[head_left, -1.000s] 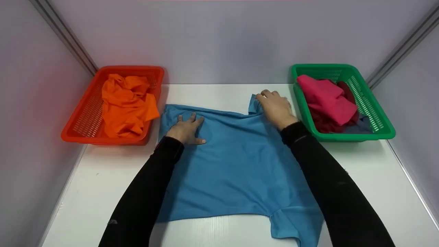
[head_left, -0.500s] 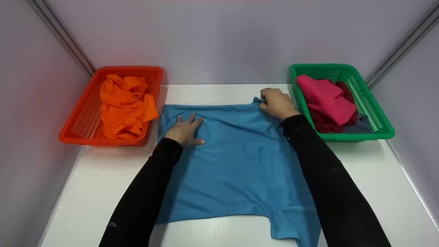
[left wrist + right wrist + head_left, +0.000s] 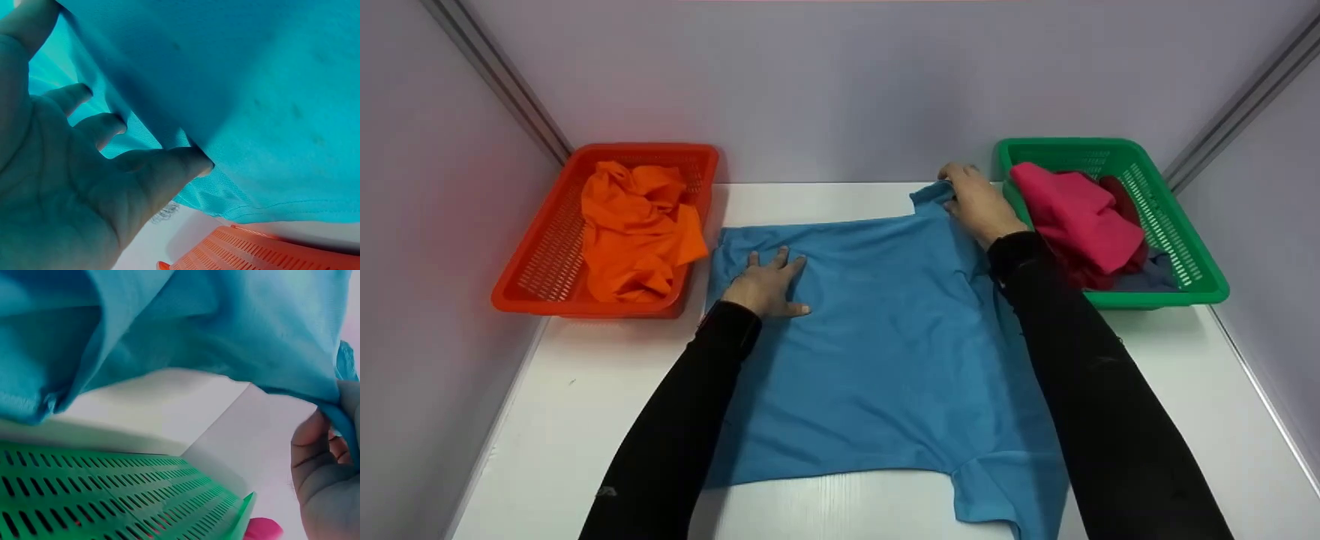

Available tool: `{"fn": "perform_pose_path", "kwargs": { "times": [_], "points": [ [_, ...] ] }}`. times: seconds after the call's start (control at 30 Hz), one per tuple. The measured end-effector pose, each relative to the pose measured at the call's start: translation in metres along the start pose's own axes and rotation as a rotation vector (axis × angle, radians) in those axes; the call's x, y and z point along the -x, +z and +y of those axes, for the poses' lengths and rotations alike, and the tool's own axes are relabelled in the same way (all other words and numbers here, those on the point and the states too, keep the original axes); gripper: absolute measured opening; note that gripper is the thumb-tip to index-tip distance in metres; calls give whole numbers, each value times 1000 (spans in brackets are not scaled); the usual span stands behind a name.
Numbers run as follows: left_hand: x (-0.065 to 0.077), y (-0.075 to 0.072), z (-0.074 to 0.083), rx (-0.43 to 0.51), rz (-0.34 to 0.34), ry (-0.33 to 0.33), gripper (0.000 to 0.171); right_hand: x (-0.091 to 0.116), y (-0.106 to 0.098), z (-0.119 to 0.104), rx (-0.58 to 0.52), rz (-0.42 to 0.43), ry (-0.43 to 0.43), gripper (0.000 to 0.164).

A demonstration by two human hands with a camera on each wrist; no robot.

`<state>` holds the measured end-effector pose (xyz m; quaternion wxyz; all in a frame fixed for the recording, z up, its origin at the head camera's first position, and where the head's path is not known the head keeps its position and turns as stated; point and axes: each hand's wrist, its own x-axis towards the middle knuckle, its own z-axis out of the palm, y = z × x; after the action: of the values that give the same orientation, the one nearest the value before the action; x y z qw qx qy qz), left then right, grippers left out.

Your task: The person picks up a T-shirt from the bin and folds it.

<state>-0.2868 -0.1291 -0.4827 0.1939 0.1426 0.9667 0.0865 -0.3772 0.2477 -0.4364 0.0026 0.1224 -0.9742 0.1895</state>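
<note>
A blue T-shirt (image 3: 870, 345) lies spread sideways on the white table, its hem toward the left and its sleeves toward the right. My left hand (image 3: 769, 289) rests on the shirt near the hem, fingers spread; in the left wrist view the fingertips (image 3: 202, 163) touch the cloth. At the far sleeve (image 3: 931, 199), my right hand (image 3: 979, 202) pinches the fabric. The right wrist view shows the thumb and fingers of that hand (image 3: 326, 478) gripping the edge of the blue cloth, which hangs lifted there. The collar area is partly hidden under my right forearm.
On the left stands a red basket (image 3: 536, 306) with an orange garment (image 3: 637, 232) in it. A green basket (image 3: 1155, 300) on the right, close to my right wrist, holds pink (image 3: 1076, 214), dark red and grey-blue cloths. Walls rise behind and at both sides.
My right hand has moved away from me and slightly right, drawing the far sleeve out toward the back wall. The folded-over sleeve now lies extended. My left hand has stayed in place.
</note>
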Motion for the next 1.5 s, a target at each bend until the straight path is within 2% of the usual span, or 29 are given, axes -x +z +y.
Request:
{"fn": "perform_pose_path", "kwargs": {
  "times": [0.17,0.27,0.4,0.5,0.57,0.67,0.77,0.87,0.97,1.07,1.2,1.33,1.4,1.5],
  "points": [
    [1,0,2,1,0,6,94,1,-1,7,-12,73,52,41],
    [0,0,3,4,-9,3,93,-2,-3,12,24,163,73,35],
    [0,-1,3,6,-12,5,93,-5,-3,18,50,297,78,37],
    [0,-1,3,5,-11,3,93,-3,0,19,46,309,76,41],
    [0,0,3,6,-12,-2,93,0,2,17,44,240,83,41],
    [-1,0,4,8,-15,-7,94,8,8,11,37,36,122,41],
    [-1,0,4,8,-18,-5,94,20,14,5,37,-199,200,61],
    [0,0,5,16,-18,-4,94,33,21,-1,50,-333,300,83],
    [0,-1,4,27,-15,-1,95,42,25,-5,60,-370,377,92],
    [0,-2,2,30,-16,1,95,46,30,-7,64,-396,410,96],
    [-1,-4,-1,19,-28,-8,97,48,40,1,41,-396,371,94],
    [-5,-5,-5,15,-46,-7,97,49,53,19,33,-403,318,93],
    [-6,-6,-5,21,-52,-9,97,46,58,28,34,-426,312,98],
    [-6,-9,-5,36,-53,-24,96,47,58,30,31,-436,310,104]
  ]
}}
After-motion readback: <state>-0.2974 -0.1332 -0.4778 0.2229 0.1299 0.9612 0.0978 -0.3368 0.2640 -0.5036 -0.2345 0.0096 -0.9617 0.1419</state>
